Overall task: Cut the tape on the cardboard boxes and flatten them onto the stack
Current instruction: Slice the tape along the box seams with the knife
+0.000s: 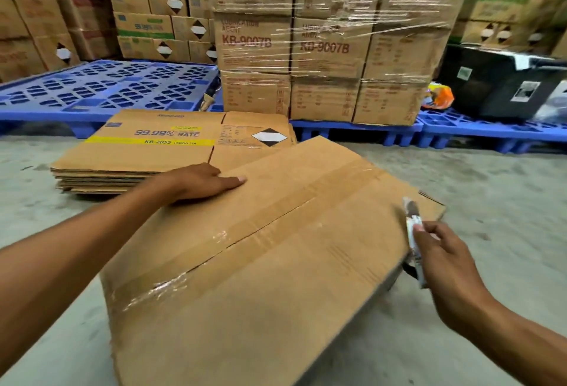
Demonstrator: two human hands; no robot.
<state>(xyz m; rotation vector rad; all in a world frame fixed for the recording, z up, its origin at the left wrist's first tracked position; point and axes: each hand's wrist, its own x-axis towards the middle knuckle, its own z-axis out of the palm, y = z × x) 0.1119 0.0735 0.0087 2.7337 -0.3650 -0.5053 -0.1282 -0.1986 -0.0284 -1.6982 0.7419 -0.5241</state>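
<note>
A brown cardboard box (276, 278) stands on the floor in front of me, its upper face tilted. Clear tape (245, 232) runs along the flap seam from near left to far right, and the seam shows a dark gap in its middle. My left hand (199, 183) lies flat on the box's far left edge, fingers straight. My right hand (445, 256) grips a small cutter (412, 226) at the box's right edge, its blade end pointing up near the far right corner. Behind the box lies a stack of flattened boxes (147, 152) with a yellow stripe on top.
A shrink-wrapped pallet of cartons (331, 47) stands behind on blue plastic pallets (101, 87). More cartons line the back wall. A black crate (497, 78) sits at the right. Bare concrete floor (491, 176) lies around the box.
</note>
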